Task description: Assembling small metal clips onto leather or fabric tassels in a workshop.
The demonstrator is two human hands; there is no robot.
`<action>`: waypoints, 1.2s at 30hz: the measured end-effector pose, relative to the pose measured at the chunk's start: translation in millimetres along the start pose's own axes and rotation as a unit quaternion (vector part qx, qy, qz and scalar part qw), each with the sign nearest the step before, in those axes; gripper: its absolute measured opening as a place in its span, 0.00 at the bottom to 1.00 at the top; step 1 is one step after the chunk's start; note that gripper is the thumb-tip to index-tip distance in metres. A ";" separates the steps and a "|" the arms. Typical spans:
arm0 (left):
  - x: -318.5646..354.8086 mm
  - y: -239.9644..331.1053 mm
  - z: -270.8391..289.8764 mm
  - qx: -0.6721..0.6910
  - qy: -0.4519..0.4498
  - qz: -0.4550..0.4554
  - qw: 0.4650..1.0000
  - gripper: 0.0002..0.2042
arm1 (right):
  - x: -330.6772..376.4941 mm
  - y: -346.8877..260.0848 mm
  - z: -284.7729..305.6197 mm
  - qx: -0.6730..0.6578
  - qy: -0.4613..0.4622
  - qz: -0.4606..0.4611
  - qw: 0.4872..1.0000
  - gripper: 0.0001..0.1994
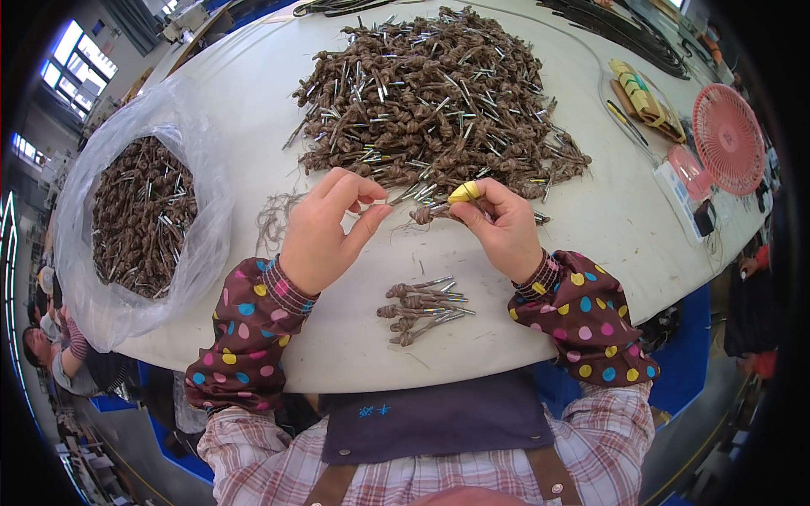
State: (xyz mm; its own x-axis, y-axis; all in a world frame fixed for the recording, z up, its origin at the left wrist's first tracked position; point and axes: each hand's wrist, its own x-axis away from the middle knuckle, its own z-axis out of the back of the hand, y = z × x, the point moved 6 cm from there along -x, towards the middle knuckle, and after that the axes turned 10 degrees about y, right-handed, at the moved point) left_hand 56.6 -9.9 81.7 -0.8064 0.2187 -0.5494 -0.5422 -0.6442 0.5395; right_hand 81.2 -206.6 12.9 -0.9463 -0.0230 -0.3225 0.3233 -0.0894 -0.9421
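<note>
Knotted brown cord [427,213] pinched in right hand [509,232], above the counter [337,358], back from its near edge; left hand [321,232] nearly closed, grip unclear. A slack pinch could drop it.

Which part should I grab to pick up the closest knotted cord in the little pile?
Probably pinch its fat knot from the near left. The knot is the thickest part and sits at the pile's near edge. The thin silvery tips crowd together on the right, so they'd likely be harder to separate.
</note>
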 end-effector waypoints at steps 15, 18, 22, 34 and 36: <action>15.4 1.8 -24.3 -0.047 0.039 -0.104 0.993 0.10 | 5.1 3.5 -8.5 -0.037 -0.039 -0.053 0.997 0.07; 14.8 -3.3 -24.0 -0.012 0.032 -0.071 0.997 0.09 | 4.2 4.6 -8.6 -0.067 -0.048 -0.060 0.995 0.08; 16.0 -5.1 -25.0 -0.014 0.023 -0.093 0.995 0.08 | 4.5 -0.9 -16.0 0.038 -0.154 -0.117 0.980 0.10; 9.4 -29.0 -27.2 0.132 -0.091 0.078 0.984 0.04 | 3.9 -2.1 -17.9 0.015 -0.180 0.005 0.984 0.09; 7.0 -37.5 -24.6 0.071 -0.086 0.072 0.991 0.04 | 2.1 -4.6 -15.8 0.050 -0.171 0.019 0.984 0.09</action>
State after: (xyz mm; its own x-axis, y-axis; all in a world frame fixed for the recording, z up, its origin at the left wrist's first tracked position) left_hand 77.1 -2.3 42.0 -0.8996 0.2608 -0.3502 -0.4362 -0.5711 0.6954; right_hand 77.8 -190.6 15.1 -0.8861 -0.3600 -0.2920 0.3726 -0.1784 -0.9107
